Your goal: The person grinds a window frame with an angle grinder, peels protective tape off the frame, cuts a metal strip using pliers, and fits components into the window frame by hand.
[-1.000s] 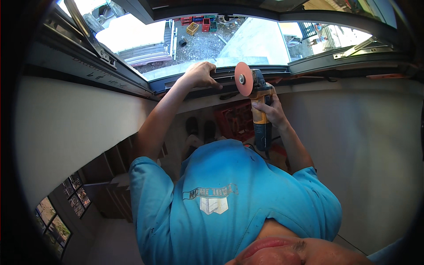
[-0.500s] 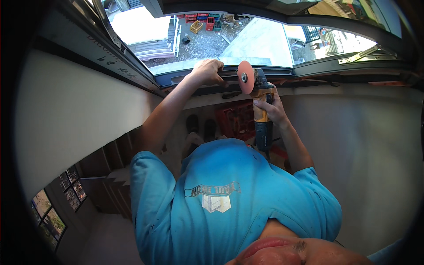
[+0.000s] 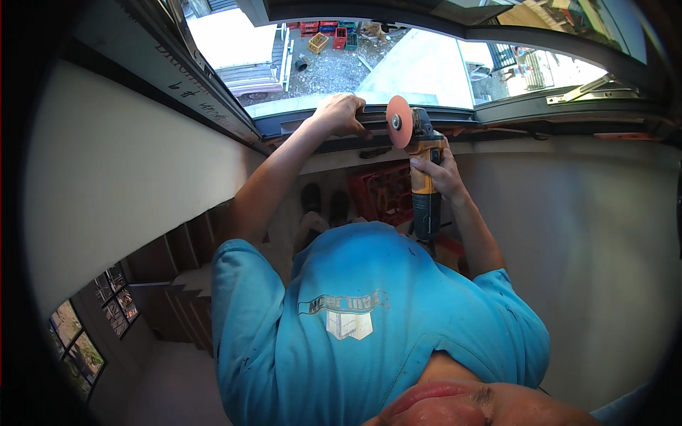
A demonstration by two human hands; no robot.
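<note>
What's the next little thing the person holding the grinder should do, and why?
I'd slide the left hand a bit farther left along the window frame. It's close to the pink disc, whose flat face points that way, and only the right hand holds the grinder. More room would probably be safer.

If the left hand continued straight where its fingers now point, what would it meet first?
Most likely the pink disc of the angle grinder in the right hand. In the picture it is next, rightward from the left hand, though depth is unclear from this single view.
</note>
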